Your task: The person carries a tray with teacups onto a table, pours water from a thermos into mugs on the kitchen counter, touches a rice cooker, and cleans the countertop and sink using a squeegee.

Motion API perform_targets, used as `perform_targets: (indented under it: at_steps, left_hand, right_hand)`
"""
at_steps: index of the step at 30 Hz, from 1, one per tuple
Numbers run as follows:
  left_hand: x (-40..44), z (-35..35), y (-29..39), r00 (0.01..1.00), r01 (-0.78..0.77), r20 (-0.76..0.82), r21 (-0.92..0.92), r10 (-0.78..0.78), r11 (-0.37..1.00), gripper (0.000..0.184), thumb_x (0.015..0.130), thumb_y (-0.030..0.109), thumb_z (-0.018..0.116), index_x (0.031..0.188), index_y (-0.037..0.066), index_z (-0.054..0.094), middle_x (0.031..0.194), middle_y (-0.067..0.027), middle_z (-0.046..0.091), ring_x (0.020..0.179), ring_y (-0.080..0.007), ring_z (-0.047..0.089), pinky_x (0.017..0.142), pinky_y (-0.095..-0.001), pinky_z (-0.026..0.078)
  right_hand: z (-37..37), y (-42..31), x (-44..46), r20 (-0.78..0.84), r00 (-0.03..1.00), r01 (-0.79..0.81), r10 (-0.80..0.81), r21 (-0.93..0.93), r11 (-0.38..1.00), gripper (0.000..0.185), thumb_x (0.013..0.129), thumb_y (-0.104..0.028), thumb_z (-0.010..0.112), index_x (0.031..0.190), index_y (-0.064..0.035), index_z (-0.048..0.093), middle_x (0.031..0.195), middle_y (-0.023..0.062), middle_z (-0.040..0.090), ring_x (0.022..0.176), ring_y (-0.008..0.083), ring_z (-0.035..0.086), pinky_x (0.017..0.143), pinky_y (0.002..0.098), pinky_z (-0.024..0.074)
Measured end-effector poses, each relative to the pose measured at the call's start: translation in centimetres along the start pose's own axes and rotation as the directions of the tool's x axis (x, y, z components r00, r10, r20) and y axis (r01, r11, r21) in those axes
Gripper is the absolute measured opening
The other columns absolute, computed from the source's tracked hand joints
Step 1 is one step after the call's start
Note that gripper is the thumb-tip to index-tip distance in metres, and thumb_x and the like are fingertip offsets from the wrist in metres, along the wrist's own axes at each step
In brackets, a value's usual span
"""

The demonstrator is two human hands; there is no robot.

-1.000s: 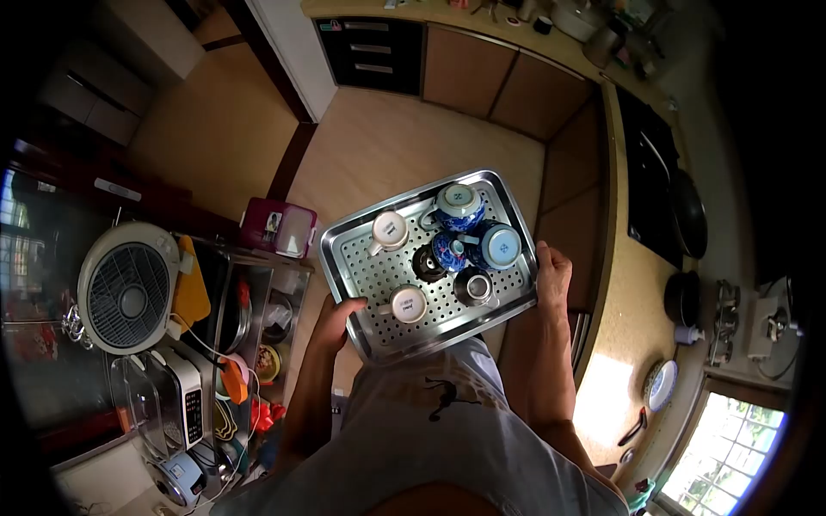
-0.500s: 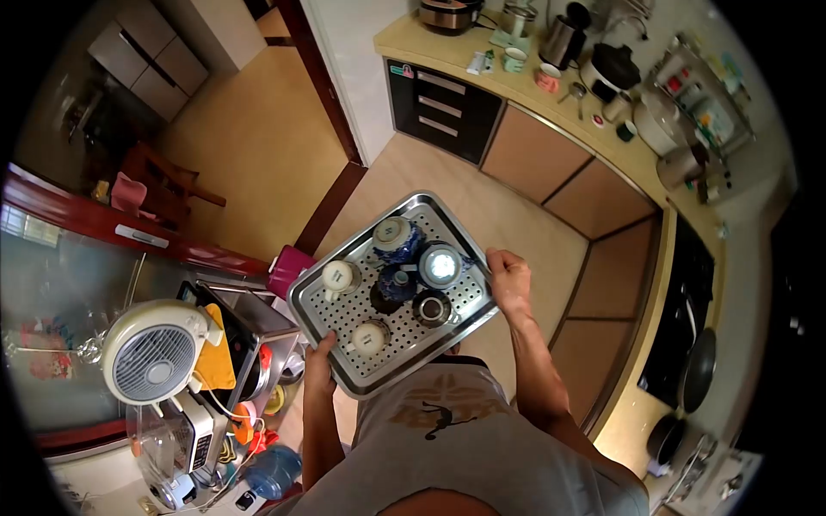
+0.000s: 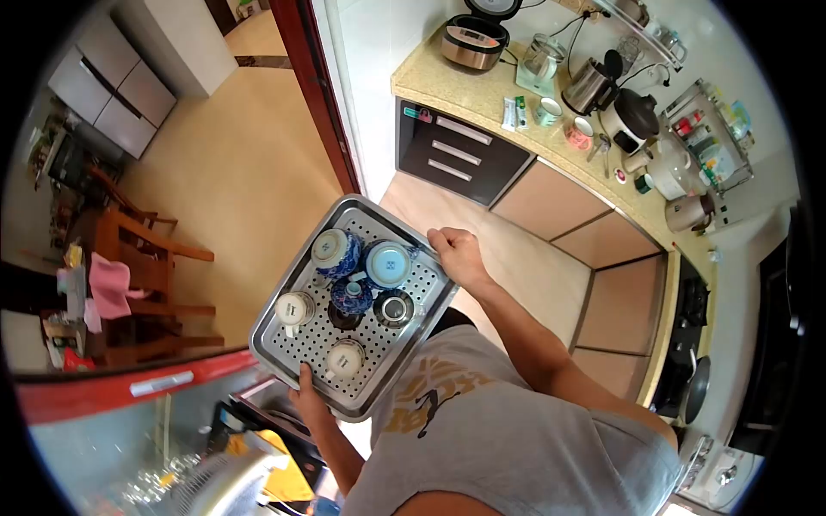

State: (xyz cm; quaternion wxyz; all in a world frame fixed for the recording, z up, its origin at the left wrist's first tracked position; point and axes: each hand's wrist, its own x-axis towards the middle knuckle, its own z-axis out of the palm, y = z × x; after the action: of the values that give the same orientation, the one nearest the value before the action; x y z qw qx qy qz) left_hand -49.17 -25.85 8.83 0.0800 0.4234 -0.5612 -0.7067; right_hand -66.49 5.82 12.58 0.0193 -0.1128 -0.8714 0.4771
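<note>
Clock positions were referred to the view, 12 at the top. The grey shirt (image 3: 508, 421) was nearest, at 5 o'clock. The perforated metal tray (image 3: 385, 344) was held in mid-air in front of the torso, above the floor. The left hand (image 3: 311, 406) pinched the tray's rim at its 7 o'clock, thumb on top, fingers hidden beneath. The right hand (image 3: 460, 258) was curled closed about the rim at 2 o'clock.

Positions on the tray, from its centre: one white cup (image 3: 345, 359), inverted, at 6; a second white cup (image 3: 295, 310), likewise inverted, at 9; one blue-patterned vessel (image 3: 336, 249) at 11; a larger blue-bottomed vessel (image 3: 387, 264) at 1; a dark, shiny cup (image 3: 394, 308) at 3. A small blue piece (image 3: 351, 295) occupied the centre.

Beyond the tray, the drawer unit (image 3: 460, 155) stood at 1 o'clock. On the counter above it, the rice cooker (image 3: 473, 43), lid raised, stood between 12 and 1. The grey cabinet (image 3: 116, 99) was farther off, at 10.
</note>
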Motion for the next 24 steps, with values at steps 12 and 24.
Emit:
perform_targets:
  at_steps: [12,24]
  left_hand:
    - [2.9,24.7,-13.4,0.976,0.023,-0.216,0.031,-0.016,0.999,0.069,0.087,0.034,0.072,0.131,-0.011,0.044,0.128,-0.0228,0.055,0.108,-0.0289,0.060,0.092,-0.0411,0.050]
    - [5.6,33.8,-16.9,0.981,0.109,-0.167,0.089,-0.093,0.990,0.054,0.098,0.038,0.051,0.135,-0.002,0.051,0.133,-0.0139,0.053,0.119,-0.0258,0.054,0.099,-0.0405,0.045]
  right_hand:
    - [-1.9,20.0,25.0,0.185,0.977,0.085,-0.104,0.108,0.991,0.040,0.089,-0.034,0.054,0.073,0.0006,0.066,0.073,0.0223,0.064,0.072,0.0396,0.063,0.068,0.0456,0.0497]
    - [0.7,27.5,35.6,0.257,0.955,0.130,-0.148,0.086,0.988,0.039,0.088,-0.032,0.052,0.071,-0.0007,0.067,0.075,0.0210,0.066,0.075,0.0390,0.065,0.071,0.0478,0.0515]
